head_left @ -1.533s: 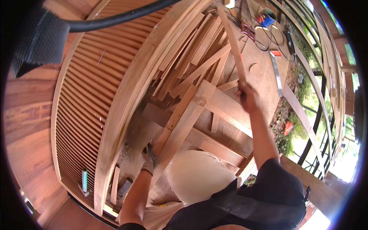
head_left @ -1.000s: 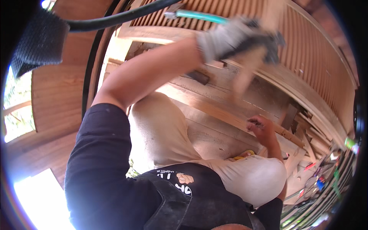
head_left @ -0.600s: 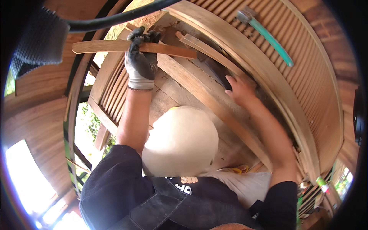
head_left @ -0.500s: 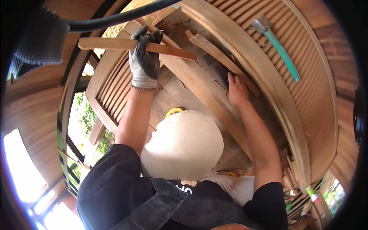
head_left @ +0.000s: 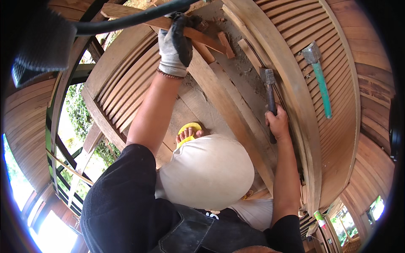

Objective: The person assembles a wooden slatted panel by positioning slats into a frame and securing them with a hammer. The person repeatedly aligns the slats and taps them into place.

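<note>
My left hand (head_left: 175, 44), in a grey and black glove, is raised and closed around a long wooden slat (head_left: 207, 39) that runs across the top of the view. My bare right hand (head_left: 279, 123) is wrapped around the dark handle of a hammer (head_left: 268, 84). The hammer lies on the dusty planks beside a curved wooden frame (head_left: 300, 126), its head pointing away from me. My bent knee in light trousers (head_left: 206, 173) and my foot in a yellow sandal (head_left: 189, 131) lie between my two arms.
A second hammer with a green handle (head_left: 323, 89) rests on the slatted panel right of the curved frame. Short wood offcuts (head_left: 225, 44) lie near the slat. Another slatted panel (head_left: 126, 95) lies at left, with open railings and greenery beyond.
The view has swung over the floor. My left hand has kept hold of the slat and lifted it further up the picture. My right hand has closed on the hammer handle.
</note>
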`<state>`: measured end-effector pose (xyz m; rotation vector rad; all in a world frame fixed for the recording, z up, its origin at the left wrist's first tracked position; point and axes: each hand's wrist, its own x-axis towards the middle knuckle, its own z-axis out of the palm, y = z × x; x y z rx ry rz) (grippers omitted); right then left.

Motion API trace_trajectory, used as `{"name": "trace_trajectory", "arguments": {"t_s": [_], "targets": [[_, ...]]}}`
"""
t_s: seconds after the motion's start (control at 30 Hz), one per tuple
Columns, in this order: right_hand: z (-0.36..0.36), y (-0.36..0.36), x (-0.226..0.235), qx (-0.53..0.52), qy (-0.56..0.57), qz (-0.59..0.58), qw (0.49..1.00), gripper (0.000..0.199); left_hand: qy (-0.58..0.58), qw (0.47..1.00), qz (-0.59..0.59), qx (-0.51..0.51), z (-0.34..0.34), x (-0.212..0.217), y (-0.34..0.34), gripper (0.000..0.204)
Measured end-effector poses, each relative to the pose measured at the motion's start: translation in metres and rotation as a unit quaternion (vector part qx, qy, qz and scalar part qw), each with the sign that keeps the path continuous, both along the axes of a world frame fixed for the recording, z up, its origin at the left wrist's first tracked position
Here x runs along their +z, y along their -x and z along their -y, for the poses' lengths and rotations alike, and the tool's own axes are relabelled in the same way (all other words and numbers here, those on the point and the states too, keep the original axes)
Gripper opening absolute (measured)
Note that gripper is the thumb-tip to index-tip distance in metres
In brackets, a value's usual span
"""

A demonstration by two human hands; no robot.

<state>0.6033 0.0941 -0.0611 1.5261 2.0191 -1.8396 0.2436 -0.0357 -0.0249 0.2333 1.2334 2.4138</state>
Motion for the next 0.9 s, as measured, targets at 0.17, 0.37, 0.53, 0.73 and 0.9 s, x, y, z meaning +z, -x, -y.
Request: {"name": "trace_trajectory", "arguments": {"t_s": [0.17, 0.37, 0.53, 0.73, 0.9], "targets": [[0.019, 0.009, -0.018, 0.044, -0.178, -0.065, 0.981, 0.018, 0.003, 0.999, -0.037, -0.009, -0.014, -0.018, 0.000, 0.030], [0.037, 0.081, 0.017, 0.110, -0.235, 0.051, 0.965, 0.028, 0.032, 0.994, -0.101, -0.001, -0.002, -0.044, 0.014, 0.022], [0.048, 0.119, 0.025, 0.107, -0.251, 0.037, 0.961, 0.034, 0.153, 0.974, -0.164, -0.027, 0.018, -0.055, 0.006, 0.021], [0.058, 0.160, 0.043, 0.047, -0.321, -0.120, 0.938, 0.032, 0.130, 0.988, -0.076, -0.025, 0.037, -0.045, -0.030, 0.025], [0.026, 0.167, -0.019, 0.178, -0.301, 0.076, 0.934, 0.034, 0.208, 0.974, -0.086, -0.027, 0.030, -0.029, -0.043, 0.026]]}}
